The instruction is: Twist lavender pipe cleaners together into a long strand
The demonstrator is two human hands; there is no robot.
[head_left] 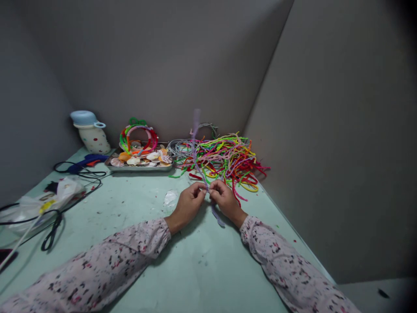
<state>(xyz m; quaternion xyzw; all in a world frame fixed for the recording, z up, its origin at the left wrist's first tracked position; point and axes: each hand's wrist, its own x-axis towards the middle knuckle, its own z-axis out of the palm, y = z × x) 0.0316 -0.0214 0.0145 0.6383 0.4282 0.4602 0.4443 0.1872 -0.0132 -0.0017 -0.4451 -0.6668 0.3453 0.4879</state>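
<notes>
Over the middle of the table, my left hand (pixel 190 201) and my right hand (pixel 226 201) meet fingertip to fingertip, both closed in a pinch. Between them they grip a fuzzy lilac pipe cleaner (pixel 199 167). One end of it rises tall and slightly blurred above the fingers, and a shorter part hangs below toward the tabletop. Whether it is one piece or two twisted together, I cannot tell. Just beyond my hands lies a tangled pile of colourful pipe cleaners (pixel 228 152). A crumpled whitish scrap (pixel 170 198) rests left of my left hand.
A metal tray (pixel 143 168) holds seashells (pixel 153 156) and colourful pipe-cleaner rings (pixel 125 141). Grey wire coils (pixel 179 148) sit beside it. At left are a blue-lidded bottle (pixel 94 138), a blue-handled tool (pixel 86 161), a black cable (pixel 52 230) and a plastic bag (pixel 68 189). Walls border the table (pixel 202 274).
</notes>
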